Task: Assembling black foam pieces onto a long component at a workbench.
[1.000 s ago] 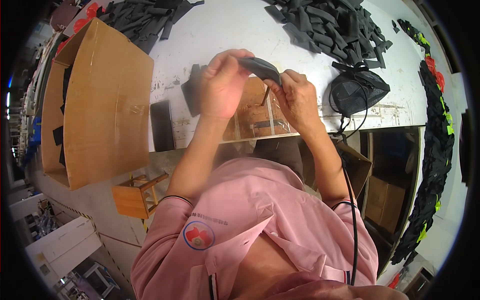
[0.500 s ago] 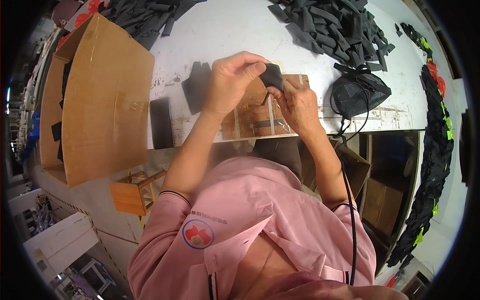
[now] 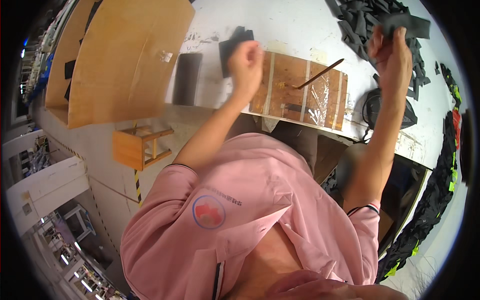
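At the upper right, my right hand (image 3: 392, 57) is closed on a dark grey fabric piece (image 3: 412, 26), raised over a heap of similar pieces (image 3: 357, 32). My left hand (image 3: 247, 65) is slightly blurred, its fingers curled in and nothing visible in them. It is right beside a few dark fabric pieces (image 3: 227, 52) lying on the white table. Between my hands is a brown board (image 3: 282, 82) with pale tape strips across it. A slim, pointed brown stick (image 3: 322, 72) lies slanted over the board.
A large cardboard box (image 3: 125, 60) stands at the left, with a dark phone-like slab (image 3: 187, 80) beside it. Behind my right forearm is a black mesh bag (image 3: 372, 107). A wooden stool (image 3: 132, 150) stands on the floor at the left. Black and yellow-green items (image 3: 440, 160) line the far right.
My hands have moved apart. The right carried the fabric piece up and right to the heap; the left let go and went to the dark pieces. The stick now lies on the board. The view has shifted.
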The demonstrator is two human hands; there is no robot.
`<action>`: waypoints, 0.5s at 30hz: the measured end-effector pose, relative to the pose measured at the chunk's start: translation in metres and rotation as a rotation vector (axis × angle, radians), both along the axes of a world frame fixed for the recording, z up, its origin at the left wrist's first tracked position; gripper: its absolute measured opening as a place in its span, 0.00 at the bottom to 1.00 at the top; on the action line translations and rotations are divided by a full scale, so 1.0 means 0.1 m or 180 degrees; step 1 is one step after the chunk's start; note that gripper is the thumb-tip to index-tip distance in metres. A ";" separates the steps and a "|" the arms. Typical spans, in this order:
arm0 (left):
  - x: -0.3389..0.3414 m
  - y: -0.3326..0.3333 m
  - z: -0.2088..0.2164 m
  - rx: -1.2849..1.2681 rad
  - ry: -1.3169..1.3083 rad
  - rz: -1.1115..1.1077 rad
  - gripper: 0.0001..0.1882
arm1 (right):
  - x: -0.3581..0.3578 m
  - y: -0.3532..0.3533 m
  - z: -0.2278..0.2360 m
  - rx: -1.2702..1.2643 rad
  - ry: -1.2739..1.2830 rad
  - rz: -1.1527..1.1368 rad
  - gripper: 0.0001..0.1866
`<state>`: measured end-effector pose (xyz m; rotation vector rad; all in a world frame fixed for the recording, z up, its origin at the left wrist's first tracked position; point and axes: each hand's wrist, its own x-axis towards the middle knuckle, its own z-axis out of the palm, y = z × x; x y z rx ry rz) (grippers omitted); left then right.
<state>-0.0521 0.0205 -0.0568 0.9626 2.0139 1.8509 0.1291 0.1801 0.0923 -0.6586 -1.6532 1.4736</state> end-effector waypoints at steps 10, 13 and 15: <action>-0.86 -0.25 -0.51 -0.1968 0.1167 0.0860 0.10 | 0.05 -1.15 -0.93 -0.0140 -0.0643 -0.0569 0.17; -0.86 -0.31 -0.38 -0.1028 0.0569 0.0718 0.07 | -0.04 -1.36 -1.04 -0.0235 -0.1161 -0.0088 0.15; -0.79 -0.33 -0.26 -0.0248 0.0287 0.0268 0.08 | -0.15 -1.40 -1.09 -0.0153 -0.1279 0.0038 0.15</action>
